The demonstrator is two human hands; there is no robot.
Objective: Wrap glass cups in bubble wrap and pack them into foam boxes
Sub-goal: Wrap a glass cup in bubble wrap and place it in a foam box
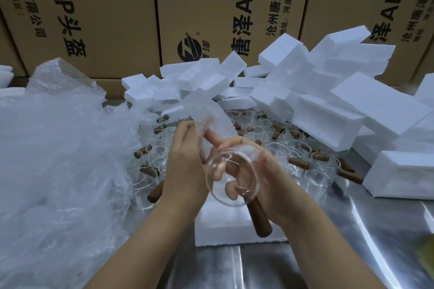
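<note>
My right hand [265, 185] grips a clear glass cup [231, 178] with a brown wooden handle [259, 218], its mouth turned toward me above the table. My left hand [185, 162] pinches a small sheet of bubble wrap [209, 115] that rises behind the cup and lies against its far side. Under my hands sits a white foam box [218, 225] on the steel table. Behind them stand several more glass cups with wooden handles [288, 145].
A big heap of bubble wrap [58, 159] fills the left side. White foam boxes and lids [328, 101] are piled at the back and right. Printed cardboard cartons [211, 7] form a wall behind. The shiny steel table [352, 241] shows at the front right.
</note>
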